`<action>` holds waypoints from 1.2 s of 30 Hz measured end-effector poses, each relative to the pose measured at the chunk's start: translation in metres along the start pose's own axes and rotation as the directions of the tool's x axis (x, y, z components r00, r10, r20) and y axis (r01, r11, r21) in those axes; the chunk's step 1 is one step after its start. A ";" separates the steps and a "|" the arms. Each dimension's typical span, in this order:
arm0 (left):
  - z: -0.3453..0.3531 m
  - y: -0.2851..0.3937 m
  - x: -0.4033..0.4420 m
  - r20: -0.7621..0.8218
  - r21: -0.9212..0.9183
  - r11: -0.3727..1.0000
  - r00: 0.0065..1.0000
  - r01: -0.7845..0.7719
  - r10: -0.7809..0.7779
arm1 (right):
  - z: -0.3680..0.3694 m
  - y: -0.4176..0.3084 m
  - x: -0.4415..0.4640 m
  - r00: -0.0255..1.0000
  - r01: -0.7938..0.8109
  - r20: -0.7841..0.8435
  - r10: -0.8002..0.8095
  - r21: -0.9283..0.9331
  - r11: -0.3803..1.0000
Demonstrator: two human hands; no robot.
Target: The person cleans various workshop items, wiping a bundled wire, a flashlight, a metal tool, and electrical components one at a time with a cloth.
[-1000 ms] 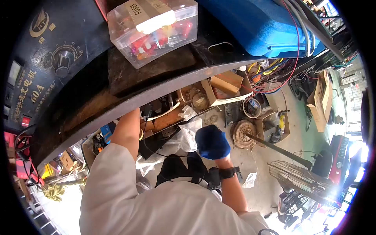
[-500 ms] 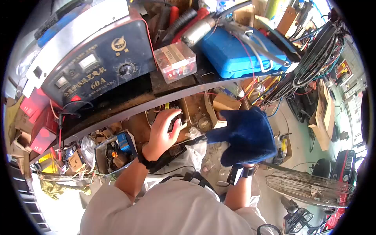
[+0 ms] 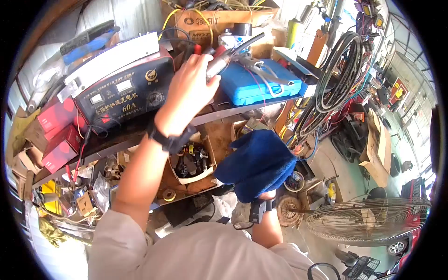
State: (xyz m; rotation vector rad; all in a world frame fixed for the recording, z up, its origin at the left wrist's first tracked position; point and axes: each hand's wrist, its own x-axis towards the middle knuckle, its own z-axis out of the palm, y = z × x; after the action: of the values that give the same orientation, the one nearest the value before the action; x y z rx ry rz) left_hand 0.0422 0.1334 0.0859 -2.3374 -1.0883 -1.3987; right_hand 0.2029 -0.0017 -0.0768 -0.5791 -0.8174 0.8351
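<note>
My left hand (image 3: pixel 192 84) reaches over the shelf edge, fingers and thumb closed around the near end of a silver metal cylinder (image 3: pixel 219 64). Part of its grip is hidden behind the back of the hand. The cylinder lies tilted beside a blue plastic case (image 3: pixel 254 86). A grey metal clamp-like tool (image 3: pixel 263 70) rests on top of the case. My right hand is below the shelf, covered by a dark blue fluffy cloth (image 3: pixel 256 163) that it holds up; its fingers are hidden underneath. Only the right wrist shows, with a dark band.
A battery charger (image 3: pixel 126 93) stands on the shelf (image 3: pixel 214 114) at left. Below is an open box (image 3: pixel 212 161) of black parts. Coiled cables (image 3: pixel 338 74) hang at right. A large wire fan guard (image 3: pixel 368 224) stands at lower right, near a cardboard box (image 3: pixel 375 144).
My left hand has risen from below the shelf edge to the silver cylinder. The cloth-covered right hand sits lower left in view. The view has tilted up, showing more of the back wall.
</note>
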 end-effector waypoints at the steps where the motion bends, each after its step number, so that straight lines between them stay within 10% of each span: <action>1: 0.006 -0.011 0.012 0.122 0.038 0.998 0.991 0.044 -0.048 | -0.001 0.000 -0.001 1.000 -0.004 -0.001 0.004 0.023 1.000; 5: 0.027 -0.039 0.058 0.587 0.105 0.970 0.773 0.220 -0.240 | -0.006 0.000 -0.001 1.000 -0.021 0.003 0.020 0.101 0.995; 12: 0.050 -0.043 0.069 0.584 0.214 0.949 0.749 0.231 -0.314 | -0.011 -0.006 -0.007 1.000 0.016 0.016 -0.016 0.004 1.000; 20: 0.052 -0.072 0.075 0.475 -0.050 0.853 0.764 0.519 -0.436 | -0.028 -0.005 -0.014 0.970 -0.242 0.096 0.222 0.431 0.870; 22: 0.028 -0.063 0.068 0.534 -0.473 0.619 0.763 0.627 -0.366 | -0.043 0.010 -0.011 0.955 -0.277 0.192 0.228 0.287 0.917; 26: -0.021 -0.030 0.058 0.422 -0.625 0.537 0.824 0.566 -0.377 | -0.032 -0.009 -0.003 0.931 0.011 0.347 0.117 -0.348 0.938; 33: -0.095 0.039 -0.050 0.231 -0.788 0.439 0.868 0.432 -0.440 | -0.017 0.007 -0.019 0.919 -0.003 0.345 0.190 -0.477 0.879; 36: -0.076 0.062 -0.123 0.212 -0.698 0.562 0.878 0.443 -0.429 | 0.015 0.005 -0.028 0.881 -0.228 0.383 0.279 -0.175 0.958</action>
State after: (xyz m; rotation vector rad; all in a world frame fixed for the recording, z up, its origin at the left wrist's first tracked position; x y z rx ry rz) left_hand -0.0008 -0.0097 0.0362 -2.6808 -1.3663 -2.3911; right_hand 0.1769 -0.0197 -0.0828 -0.6429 -1.1963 1.1755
